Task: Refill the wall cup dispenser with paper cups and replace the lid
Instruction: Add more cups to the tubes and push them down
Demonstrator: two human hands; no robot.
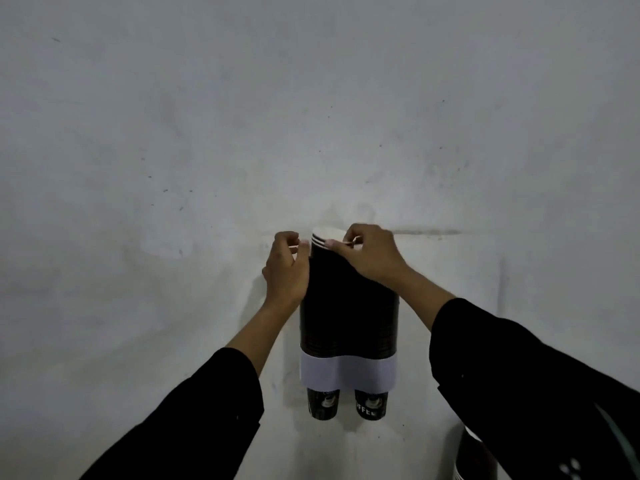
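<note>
Clearly light, crushable stuff: both hands pinch the white rims of the paper cups (320, 242) topping the wall dispenser (348, 327), left hand (287, 268) and right hand (372, 252) closed in a grip there. I'd hold rims gently, never squeezing walls.
</note>
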